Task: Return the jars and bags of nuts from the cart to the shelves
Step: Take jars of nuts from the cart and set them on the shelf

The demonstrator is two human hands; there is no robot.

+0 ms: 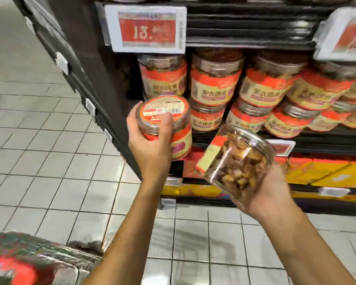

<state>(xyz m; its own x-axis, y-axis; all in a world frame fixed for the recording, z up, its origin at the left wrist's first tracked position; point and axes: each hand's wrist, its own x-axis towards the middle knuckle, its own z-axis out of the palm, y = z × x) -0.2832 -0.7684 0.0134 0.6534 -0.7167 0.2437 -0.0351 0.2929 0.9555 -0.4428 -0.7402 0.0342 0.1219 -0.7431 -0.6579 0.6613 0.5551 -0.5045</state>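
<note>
My left hand [152, 145] grips a clear jar of nuts [173, 112] with a red and cream label, its lid facing me, held in front of the shelf's left end. In my right hand [263, 194] lies a second jar [238, 157], tilted on its side with its clear bottom toward me and brown nuts showing through. Both jars hang just in front of the black shelf [317, 140], where matching jars [216, 85] stand stacked in two layers. The cart [29, 262] shows at the bottom left corner, blurred.
A red price tag [146, 29] hangs on the shelf edge above the jars, another [345, 36] at the right. Below the jar shelf lie orange and yellow boxes [317, 171]. The black end panel of the shelving [78, 75] runs down the left. The floor is pale tile.
</note>
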